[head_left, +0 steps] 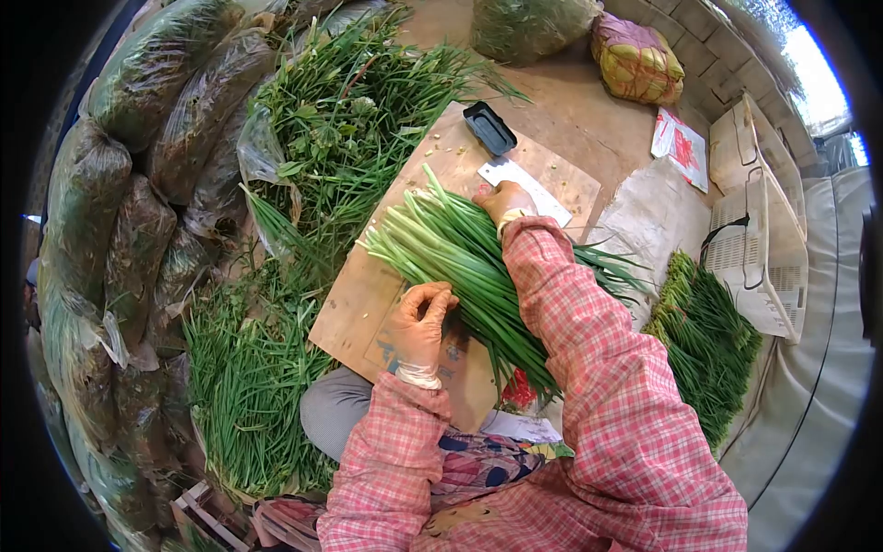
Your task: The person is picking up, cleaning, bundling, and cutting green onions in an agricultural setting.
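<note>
A thick bundle of garlic chives, pale at the stem ends and dark green at the leaves, lies across a wooden board. My right hand, in a thin glove, reaches over the bundle and grips its far edge; its fingertips are partly hidden. At the near edge, my left hand, also gloved, has thumb and fingers pinched together against the stems. What sits between those fingertips cannot be made out. Just past my right hand lie a white flat strip with dark marks and a black plastic tray.
Loose greens are heaped on the left, with stuffed plastic bags stacked beyond. To the right are a pile of trimmed chives, white plastic crates and a white sack. A tied yellow-pink bundle stands at the back.
</note>
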The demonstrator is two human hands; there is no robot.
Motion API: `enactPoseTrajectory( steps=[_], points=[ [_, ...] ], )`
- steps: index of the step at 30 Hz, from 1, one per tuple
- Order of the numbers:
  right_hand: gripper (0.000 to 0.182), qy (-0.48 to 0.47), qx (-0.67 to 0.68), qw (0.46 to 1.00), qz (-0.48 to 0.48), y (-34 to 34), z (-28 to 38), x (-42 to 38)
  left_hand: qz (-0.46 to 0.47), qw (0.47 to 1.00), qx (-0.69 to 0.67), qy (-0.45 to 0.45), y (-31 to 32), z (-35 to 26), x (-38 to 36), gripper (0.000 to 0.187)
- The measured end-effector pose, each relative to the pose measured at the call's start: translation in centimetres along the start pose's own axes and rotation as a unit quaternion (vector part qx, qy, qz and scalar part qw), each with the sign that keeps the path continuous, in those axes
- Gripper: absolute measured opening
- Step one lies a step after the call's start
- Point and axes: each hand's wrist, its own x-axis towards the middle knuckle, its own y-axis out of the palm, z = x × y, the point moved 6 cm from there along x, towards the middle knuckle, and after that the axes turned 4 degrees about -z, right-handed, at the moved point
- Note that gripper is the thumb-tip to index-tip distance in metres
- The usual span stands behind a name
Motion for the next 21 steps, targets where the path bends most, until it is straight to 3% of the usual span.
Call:
enactPoseTrajectory(
  steps=[3,10,15,21],
  points=[
    [0.047,0.010,-0.015,1.000,-0.021,0.4,0.5,-0.2,0.016,0.999,0.026,-0.009,0.0,0.5,0.2,0.004],
    [0.023,0.001,0.043,0.999,0.017,1.5,0.6,0.1,0.028,0.996,-0.063,-0.047,0.1,1.0,0.1,0.009],
    [0.024,-0.037,0.080,0.996,-0.023,1.3,-0.2,0.4,0.002,0.993,-0.112,-0.043,0.0,0.5,0.2,0.012],
    [0.026,-0.027,0.105,0.994,-0.002,1.3,-2.6,1.4,0.028,0.991,-0.112,-0.073,-1.0,1.3,0.0,0.016]
  ],
)
